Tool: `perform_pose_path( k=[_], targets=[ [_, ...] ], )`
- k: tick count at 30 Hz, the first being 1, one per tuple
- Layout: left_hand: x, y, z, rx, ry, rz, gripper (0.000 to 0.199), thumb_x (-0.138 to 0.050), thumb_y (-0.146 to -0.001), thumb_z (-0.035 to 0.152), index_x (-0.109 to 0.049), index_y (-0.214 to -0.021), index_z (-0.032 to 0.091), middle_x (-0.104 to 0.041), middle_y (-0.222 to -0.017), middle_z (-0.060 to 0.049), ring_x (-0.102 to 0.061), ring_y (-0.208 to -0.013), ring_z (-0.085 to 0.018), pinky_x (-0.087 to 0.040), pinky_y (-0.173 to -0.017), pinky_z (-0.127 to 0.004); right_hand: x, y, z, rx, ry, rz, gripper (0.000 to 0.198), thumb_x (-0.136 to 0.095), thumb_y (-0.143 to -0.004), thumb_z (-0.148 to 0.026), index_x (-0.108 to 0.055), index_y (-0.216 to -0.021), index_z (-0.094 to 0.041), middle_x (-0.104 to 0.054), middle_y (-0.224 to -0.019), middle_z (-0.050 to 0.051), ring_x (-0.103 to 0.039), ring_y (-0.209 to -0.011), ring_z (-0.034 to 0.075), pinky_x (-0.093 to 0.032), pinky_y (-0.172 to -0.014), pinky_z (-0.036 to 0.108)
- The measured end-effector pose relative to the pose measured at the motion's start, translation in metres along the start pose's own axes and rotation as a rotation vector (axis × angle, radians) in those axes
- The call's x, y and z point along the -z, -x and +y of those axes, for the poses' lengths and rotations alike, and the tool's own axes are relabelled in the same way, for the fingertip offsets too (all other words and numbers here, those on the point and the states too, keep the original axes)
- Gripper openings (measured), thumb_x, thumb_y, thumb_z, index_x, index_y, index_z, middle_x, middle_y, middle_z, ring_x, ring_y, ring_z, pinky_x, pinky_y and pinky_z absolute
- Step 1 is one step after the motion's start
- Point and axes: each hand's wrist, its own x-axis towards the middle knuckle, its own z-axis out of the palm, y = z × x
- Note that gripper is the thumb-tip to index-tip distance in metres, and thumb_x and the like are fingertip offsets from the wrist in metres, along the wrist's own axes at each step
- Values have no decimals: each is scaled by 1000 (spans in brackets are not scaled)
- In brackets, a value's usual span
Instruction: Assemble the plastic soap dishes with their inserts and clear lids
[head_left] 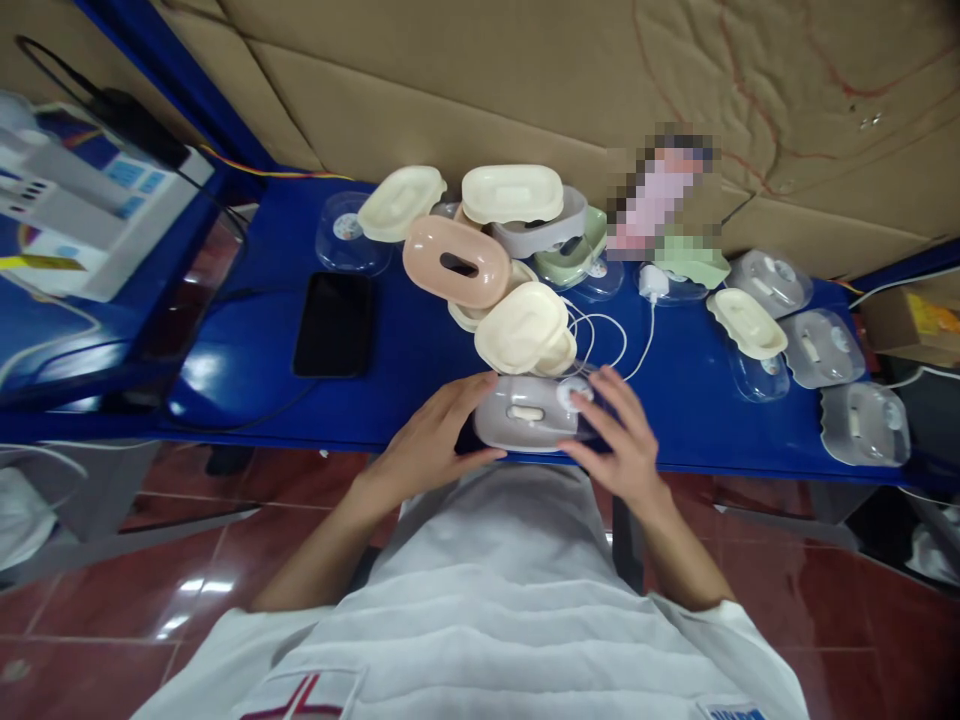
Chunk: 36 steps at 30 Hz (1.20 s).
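the grey box (517,425) lay at the near edge of the blue table (705,420), long axis along that edge, round sticker (568,388) rightward. the left hand (435,430) held its left end; the right hand (619,435) angled inward, fingers spread wide over the sticker.

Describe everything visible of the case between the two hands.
The case is oblong, apparently translucent grey plastic, with a pale strip at its middle and a round white label near its right end. It lies along the near edge of the table, the left hand at its left end, the right hand over the other.
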Motion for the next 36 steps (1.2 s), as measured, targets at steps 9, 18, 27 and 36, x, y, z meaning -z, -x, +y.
perform_pose_path(
  k=[9, 18, 27, 36],
  targets=[
    [1, 1, 1, -1, 3, 12, 92, -79, -101, 52, -30, -174, 28, -54, -166, -17, -55, -153, -37, -52, -126, -54, -39, 20, -32, 62, 29, -52, 64, -78, -102, -30, -57, -162, -32, -70, -151, 10, -57, -153, 35, -49, -129, 67],
    [5, -1, 1, -20, -4, 7, 83, -78, -102, 49, -38, -172, 30, -54, -161, -17, -58, -148, -34, -54, -125, -51, -35, 21, -29, 63, 58, -165, 66, -74, -105, -29, -51, -166, -34, -62, -160, 11, -50, -160, 34, -45, -132, 65],
    [8, 3, 0, -100, -100, -64, 77, -80, -100, 51, -48, -167, 32, -59, -161, -14, -62, -144, -35, -54, -122, -53, -14, 27, -22, -1, -43, -303, 80, -77, -102, -42, -40, -173, -33, -40, -178, 15, -42, -165, 35, -53, -127, 57],
    [7, 2, 3, -86, -124, -81, 64, -70, -108, 44, -49, -166, 28, -62, -159, -12, -63, -139, -31, -52, -122, -53, 73, 61, 38, -158, 439, 228, 88, -94, -86, -44, -56, -163, -27, -53, -168, 19, -56, -154, 40, -52, -124, 60]
  ],
)
